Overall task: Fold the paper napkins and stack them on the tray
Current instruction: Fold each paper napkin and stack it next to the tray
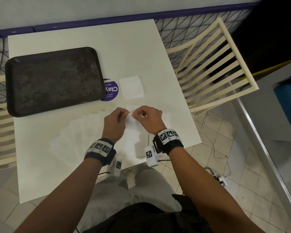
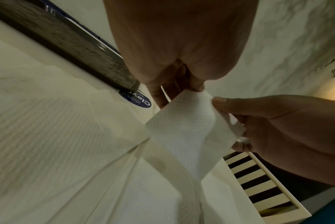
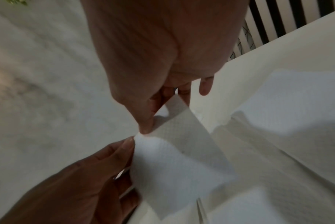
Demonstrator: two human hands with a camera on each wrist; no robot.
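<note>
I am standing at a white table (image 1: 141,47), and both my hands meet over its near edge on one paper napkin (image 1: 132,122). My left hand (image 1: 114,125) pinches the napkin's raised top edge between thumb and fingertips, and my right hand (image 1: 149,119) pinches the same edge just beside it, so the sheet hangs from the two grips in a soft curve. Under my hands, more unfolded napkins (image 1: 84,130) lie fanned and overlapping on the table. One folded napkin (image 1: 131,86) sits farther away, beside a round purple sticker (image 1: 110,89), not on the dark tray (image 1: 52,79), which holds no napkins that I can see. I judge the main risk to be the thin paper tearing or creasing crooked if my two grips pull apart or line the edges up unevenly; a careless lift might also drag the fanned sheets out of place. The head view alone shows the tray, the folded napkin and the whole layout, but my fingers there are small. The left wrist view shows my right thumb (image 2: 225,100) pressed on the paper's corner and the tray's edge close by. The right wrist view shows my left fingertips (image 3: 127,143) closed on the sheet and the paper's woven texture, but no tray.
</note>
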